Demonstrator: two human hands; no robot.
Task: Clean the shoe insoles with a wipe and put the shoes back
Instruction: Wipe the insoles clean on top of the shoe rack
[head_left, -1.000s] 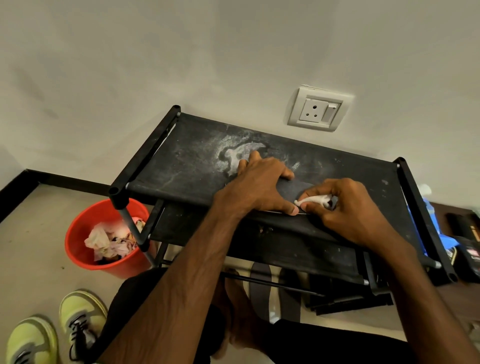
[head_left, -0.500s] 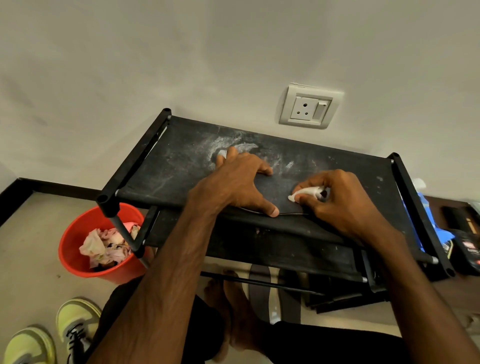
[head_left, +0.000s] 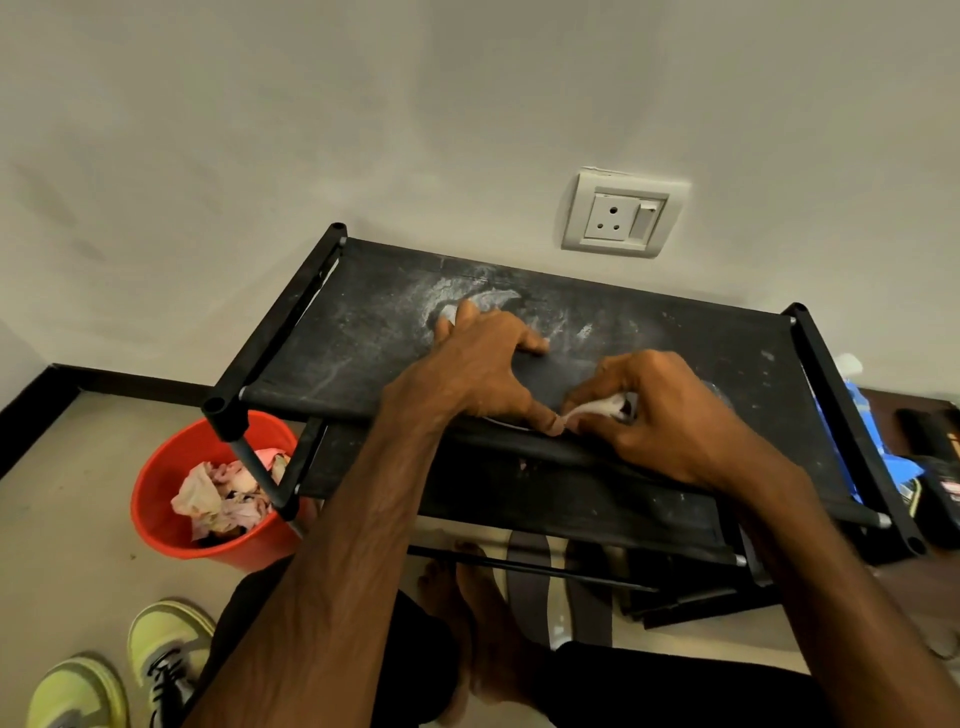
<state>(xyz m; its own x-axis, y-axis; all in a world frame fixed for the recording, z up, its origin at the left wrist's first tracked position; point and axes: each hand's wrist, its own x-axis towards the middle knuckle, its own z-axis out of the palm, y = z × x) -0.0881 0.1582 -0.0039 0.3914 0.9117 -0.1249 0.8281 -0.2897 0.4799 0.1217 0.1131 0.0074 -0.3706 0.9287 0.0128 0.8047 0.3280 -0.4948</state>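
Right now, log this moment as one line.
left hand: presses insole | right hand: pinches wipe | place: rack top

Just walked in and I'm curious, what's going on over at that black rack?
A person is at a black shoe rack, cleaning what looks like a dark insole laid on its top shelf. The left hand presses flat on the insole to steady it, while the right hand pinches a white wipe against its near edge. A red bucket beside the rack holds crumpled wipes, and a pair of yellow-green sneakers sits on the floor, not yet put back.
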